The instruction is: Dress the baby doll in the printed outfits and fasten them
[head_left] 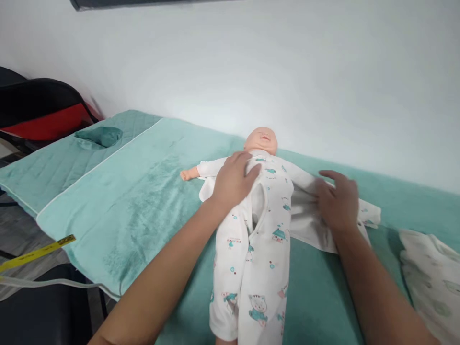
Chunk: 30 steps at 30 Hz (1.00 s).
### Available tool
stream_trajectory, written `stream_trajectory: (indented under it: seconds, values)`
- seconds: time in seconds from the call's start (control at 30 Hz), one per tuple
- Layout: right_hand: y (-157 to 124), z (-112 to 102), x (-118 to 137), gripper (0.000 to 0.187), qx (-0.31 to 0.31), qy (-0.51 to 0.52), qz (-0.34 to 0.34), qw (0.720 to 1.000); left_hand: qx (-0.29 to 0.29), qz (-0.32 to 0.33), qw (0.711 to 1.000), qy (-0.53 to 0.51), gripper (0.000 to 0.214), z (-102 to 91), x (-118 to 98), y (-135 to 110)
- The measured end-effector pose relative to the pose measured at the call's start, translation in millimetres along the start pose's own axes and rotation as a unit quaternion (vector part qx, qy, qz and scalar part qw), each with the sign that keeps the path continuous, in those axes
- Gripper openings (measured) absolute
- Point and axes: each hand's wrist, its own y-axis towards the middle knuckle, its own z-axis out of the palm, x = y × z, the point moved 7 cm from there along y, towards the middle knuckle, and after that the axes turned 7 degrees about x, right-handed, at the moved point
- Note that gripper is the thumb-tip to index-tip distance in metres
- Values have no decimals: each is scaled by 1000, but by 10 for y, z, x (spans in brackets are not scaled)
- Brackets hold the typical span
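Note:
A baby doll (265, 138) lies on its back in a white printed baby suit (278, 211), its head toward the wall. My left hand (235, 179) rests on the chest, open, fingers spread over the front of the suit. To the right, my right hand (338, 199) is at the doll's outstretched sleeve (304, 178), fingers curled around it and slightly blurred. Beneath that arm spreads a white cloth flap (309, 220), with a printed cuff (370, 213) beyond my hand. The doll's bare hand (189, 173) pokes out of the other sleeve. A leg opening gapes at the suit's front.
A green padded bed (143, 191) with a face hole (98, 137) runs along the white wall (230, 67). Folded white printed clothing (431, 278) lies at the right. At the left are a black chair (46, 100), a yellow strip (39, 251) and a pale cable (61, 283).

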Motion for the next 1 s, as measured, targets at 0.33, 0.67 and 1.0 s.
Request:
stream_trajectory:
  seconds: [0.33, 0.67, 1.0]
  values:
    - [-142, 294, 567, 40, 161, 190, -93, 964, 9, -70, 980, -185, 35, 13, 467, -126]
    - [-97, 315, 524, 26, 171, 273, 3, 947, -58, -3, 997, -54, 41, -33, 272, -165]
    - [-243, 277, 359, 39, 212, 425, 80, 877, 43, -68, 985, -152, 48, -58, 388, -198]
